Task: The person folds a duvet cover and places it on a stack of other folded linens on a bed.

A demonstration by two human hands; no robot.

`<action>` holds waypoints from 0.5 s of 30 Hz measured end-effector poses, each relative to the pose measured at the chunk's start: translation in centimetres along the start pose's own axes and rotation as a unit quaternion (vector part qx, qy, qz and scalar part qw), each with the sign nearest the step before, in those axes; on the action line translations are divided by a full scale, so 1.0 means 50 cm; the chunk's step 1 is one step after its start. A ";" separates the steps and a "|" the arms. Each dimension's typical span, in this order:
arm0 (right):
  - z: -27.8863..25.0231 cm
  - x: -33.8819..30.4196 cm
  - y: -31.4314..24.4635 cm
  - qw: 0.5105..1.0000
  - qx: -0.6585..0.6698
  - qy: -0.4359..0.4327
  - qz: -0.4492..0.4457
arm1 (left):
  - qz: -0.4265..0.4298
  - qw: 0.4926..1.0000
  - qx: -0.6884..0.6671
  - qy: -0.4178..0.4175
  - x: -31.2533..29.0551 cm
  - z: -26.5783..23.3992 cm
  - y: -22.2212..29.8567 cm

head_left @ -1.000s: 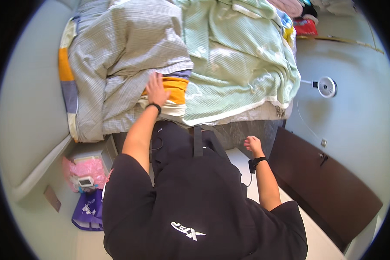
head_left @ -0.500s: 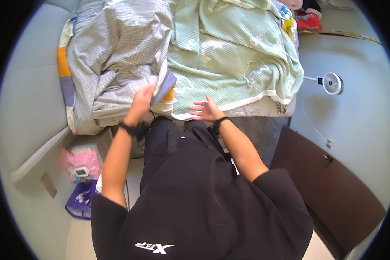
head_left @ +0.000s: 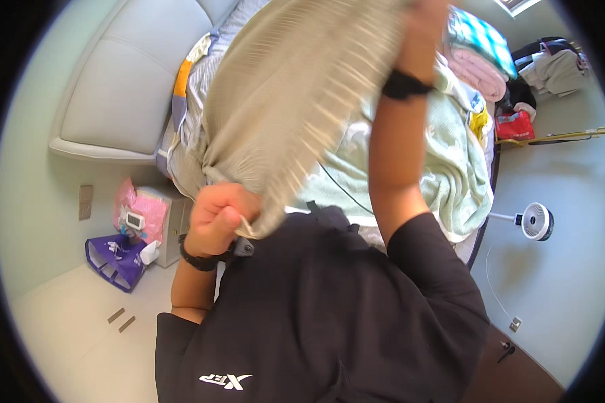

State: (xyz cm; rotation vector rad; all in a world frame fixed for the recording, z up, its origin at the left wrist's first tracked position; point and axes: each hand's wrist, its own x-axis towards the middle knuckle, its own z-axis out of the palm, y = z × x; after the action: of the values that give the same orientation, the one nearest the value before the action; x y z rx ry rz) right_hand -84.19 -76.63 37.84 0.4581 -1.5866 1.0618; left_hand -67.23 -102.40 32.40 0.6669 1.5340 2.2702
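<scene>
A grey-beige striped quilt [head_left: 282, 101] is stretched up in front of me, its folds slanting from lower left to upper right. At its near lower corner my left hand [head_left: 220, 216] is closed round the cloth, thumb on top. My right hand [head_left: 423, 30] is raised high at the quilt's upper right edge, smeared by motion and partly cut off by the frame; the cloth is pulled taut up to it. Behind and below the quilt, a pale green blanket [head_left: 444, 174] with white patterns lies spread on the bed. The lifted quilt hides much of the bed's middle.
A padded grey headboard [head_left: 117, 87] stands left, above a bedside cabinet [head_left: 175, 225] with a pink bag [head_left: 144, 211]. A purple bag [head_left: 117, 258] sits on the floor. Folded pink bedding [head_left: 477, 72] is piled far right; a white fan [head_left: 536, 221] is at right.
The quilt has gone from lying on the bed to being lifted and stretched. My right hand, open before, has risen to its upper edge. The view has shifted, showing more headboard and floor.
</scene>
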 end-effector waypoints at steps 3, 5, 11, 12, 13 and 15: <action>-0.208 0.053 -0.070 0.943 0.247 0.095 0.204 | -0.069 0.987 0.083 -0.120 0.038 0.012 -0.043; -0.280 0.011 -0.096 0.873 0.293 0.266 0.283 | -0.189 0.949 0.131 -0.217 0.081 0.032 -0.073; -0.416 -0.472 -0.047 0.809 -0.112 0.074 0.573 | -0.357 0.822 0.287 -0.338 0.114 -0.077 -0.322; -0.480 -0.618 -0.025 0.793 -0.132 0.131 0.580 | -0.322 0.760 0.379 -0.417 0.122 -0.096 -0.393; -0.482 -0.667 -0.055 0.770 -0.078 0.181 0.607 | -0.448 0.666 0.404 -0.439 0.133 -0.079 -0.389; -0.488 -0.732 -0.105 0.708 -0.163 0.185 0.662 | -0.390 0.623 0.402 -0.546 0.098 -0.105 -0.513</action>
State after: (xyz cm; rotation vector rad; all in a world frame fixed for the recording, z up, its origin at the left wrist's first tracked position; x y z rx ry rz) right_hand -54.97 -68.09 5.63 -1.3103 -1.5627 1.6656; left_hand -74.08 -94.46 7.90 1.0024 1.5191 0.2069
